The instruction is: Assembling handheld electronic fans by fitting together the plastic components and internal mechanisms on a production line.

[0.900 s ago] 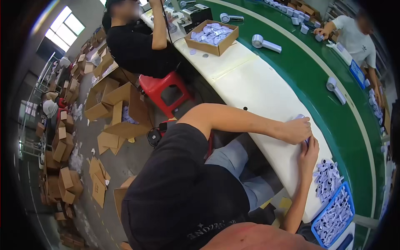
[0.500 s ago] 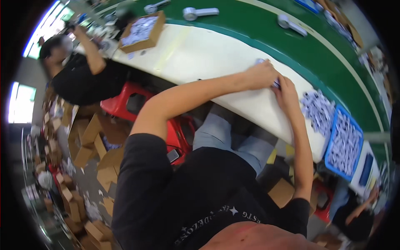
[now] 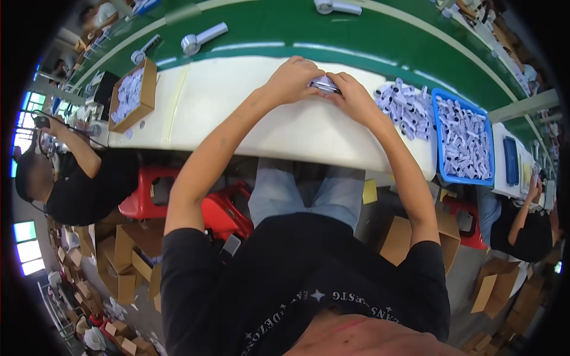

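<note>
Above the white worktable (image 3: pixel 237 127), both my hands are closed around a small pale, silvery-edged part (image 3: pixel 324 84), whose exact kind I cannot make out. My left hand (image 3: pixel 294 82) grips its left side, while my right hand (image 3: pixel 354 99) holds the right side with thumb and fingers. Fingers cover much of it. Just right of my right hand lies a loose pile of small white tubular parts (image 3: pixel 405 107) with dark ends. Beside that pile, a blue tray (image 3: pixel 437 127) is full of similar parts.
Beyond the table runs a green conveyor belt (image 3: pixel 261 31) bearing a white round-headed, long-handled device (image 3: pixel 205 38) and similar ones. A cardboard box (image 3: pixel 132 115) of white pieces stands at left. Co-workers (image 3: pixel 89 187) sit on both sides. Red stools (image 3: pixel 142 193) and open cartons are below.
The view has turned and shifted, so table, belt and tray sit differently in the picture. Both hands still hold the part together, now more plainly visible between the fingers.
</note>
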Demonstrator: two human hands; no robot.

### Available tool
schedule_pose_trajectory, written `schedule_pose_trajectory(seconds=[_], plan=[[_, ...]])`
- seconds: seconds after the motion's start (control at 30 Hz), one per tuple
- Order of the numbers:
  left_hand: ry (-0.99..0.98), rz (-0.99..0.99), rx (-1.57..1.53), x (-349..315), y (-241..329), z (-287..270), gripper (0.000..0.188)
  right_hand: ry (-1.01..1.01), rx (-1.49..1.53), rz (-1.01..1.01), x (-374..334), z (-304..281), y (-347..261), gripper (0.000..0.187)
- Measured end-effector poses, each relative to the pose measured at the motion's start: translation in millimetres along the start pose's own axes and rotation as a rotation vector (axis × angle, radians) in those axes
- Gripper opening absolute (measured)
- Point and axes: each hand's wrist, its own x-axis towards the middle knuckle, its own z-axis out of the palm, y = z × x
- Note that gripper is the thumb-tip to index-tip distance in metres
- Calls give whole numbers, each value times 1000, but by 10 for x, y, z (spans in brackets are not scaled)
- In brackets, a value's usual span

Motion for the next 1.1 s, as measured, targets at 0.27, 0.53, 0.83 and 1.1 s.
schedule_pose_trajectory(seconds=[0.27, 0.53, 0.83, 1.1], plan=[[341, -395, -384, 918, -1076, 131, 53, -48, -248, 177, 334, -661, 1067, 44], [356, -578, -126, 2040, -1902, 900, 92, 60, -489, 708, 216, -1224, 2191, 39], [179, -569, -229, 2355, -2339, 918, 82, -300, -79, 524, -10, -1308, 1127, 24], [551, -276, -958, 2016, -1380, 288, 64, -203, -95, 474, -346, -1202, 925, 21]])
